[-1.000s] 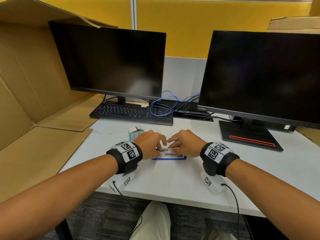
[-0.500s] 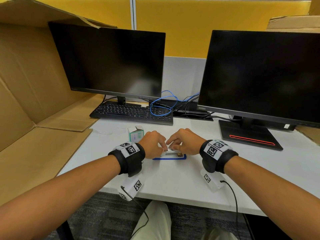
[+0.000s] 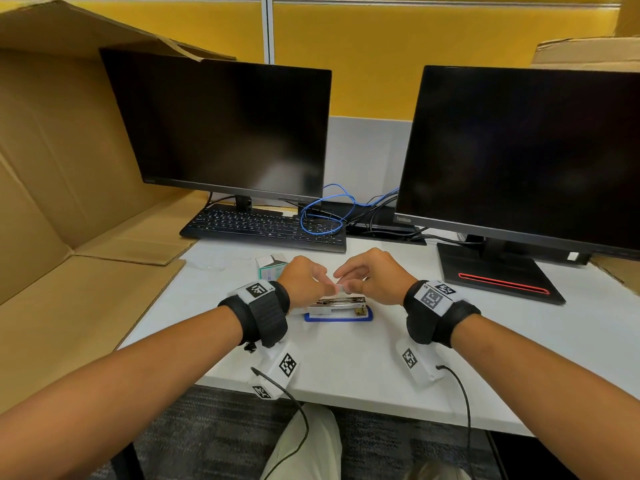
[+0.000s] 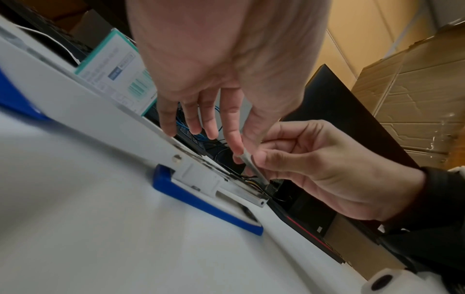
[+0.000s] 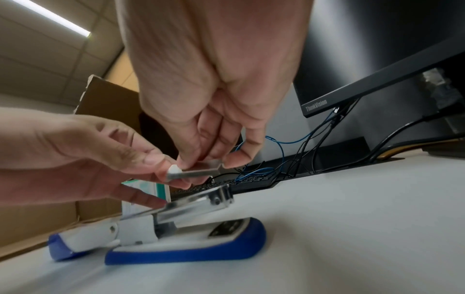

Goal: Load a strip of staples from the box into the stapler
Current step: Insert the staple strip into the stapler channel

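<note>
The stapler (image 3: 341, 306), blue base, white body and metal magazine, lies opened out on the white desk (image 3: 346, 362) between my wrists. Just above it a short silver staple strip (image 5: 193, 172) hangs level over the magazine (image 5: 198, 201). My left hand (image 3: 323, 287) pinches the strip's left end with thumb and forefinger, and a lower finger touches the magazine. My right hand (image 3: 349, 282) pinches the right end between thumb and fingers. In the left wrist view the strip (image 4: 253, 167) sits between both hands' fingertips. The green-and-white staple box (image 3: 272, 266) stands just behind my left hand.
A black keyboard (image 3: 263, 228) and tangled blue and black cables (image 3: 325, 216) lie behind the hands. Two dark monitors (image 3: 225, 133) stand at the back; the right one's base (image 3: 495, 275) is close to my right hand. Flattened cardboard (image 3: 69, 271) covers the left side.
Both hands have risen off the stapler with the strip between them. The stapler's magazine and base, half covered before, now show below the fingers.
</note>
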A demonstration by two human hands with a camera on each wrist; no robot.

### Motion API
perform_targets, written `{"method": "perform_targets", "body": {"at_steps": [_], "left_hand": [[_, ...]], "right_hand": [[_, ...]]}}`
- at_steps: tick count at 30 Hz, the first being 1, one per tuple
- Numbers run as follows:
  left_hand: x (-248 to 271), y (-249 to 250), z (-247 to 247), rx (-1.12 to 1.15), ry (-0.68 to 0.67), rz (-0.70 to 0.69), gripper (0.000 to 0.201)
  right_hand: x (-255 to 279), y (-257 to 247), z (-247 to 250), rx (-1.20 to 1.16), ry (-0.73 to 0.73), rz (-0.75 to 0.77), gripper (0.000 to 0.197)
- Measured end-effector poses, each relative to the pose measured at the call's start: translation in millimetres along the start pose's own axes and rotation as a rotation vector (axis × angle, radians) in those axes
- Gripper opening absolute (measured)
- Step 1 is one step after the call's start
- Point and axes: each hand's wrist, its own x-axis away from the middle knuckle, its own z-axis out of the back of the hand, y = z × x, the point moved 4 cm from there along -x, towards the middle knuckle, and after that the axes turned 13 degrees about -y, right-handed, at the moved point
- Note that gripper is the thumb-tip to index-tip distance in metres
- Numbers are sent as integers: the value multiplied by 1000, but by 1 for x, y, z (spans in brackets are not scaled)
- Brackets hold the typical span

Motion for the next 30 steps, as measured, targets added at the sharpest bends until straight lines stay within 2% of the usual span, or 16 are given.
{"method": "perform_targets", "body": {"at_steps": [5, 11, 16, 21, 24, 30], "left_hand": [[-5, 0, 3, 68, 40, 14, 32], [-6, -5, 0, 66, 21, 79, 21], [0, -3, -2, -270, 70, -50, 24], [2, -1, -7, -388, 13, -150, 20], [1, 1, -7, -414, 19, -159, 14], [-1, 4, -12, -536, -36, -144, 18]], "right_hand": [[3, -2, 3, -59, -4, 5, 21], [7, -6, 0, 123, -22, 11, 23], [7, -7, -1, 174, -33, 6, 18], [6, -3, -3, 160, -45, -8, 20], [6, 1, -5, 153, -48, -18, 22], [7, 1, -6, 185, -66, -33, 24]]}}
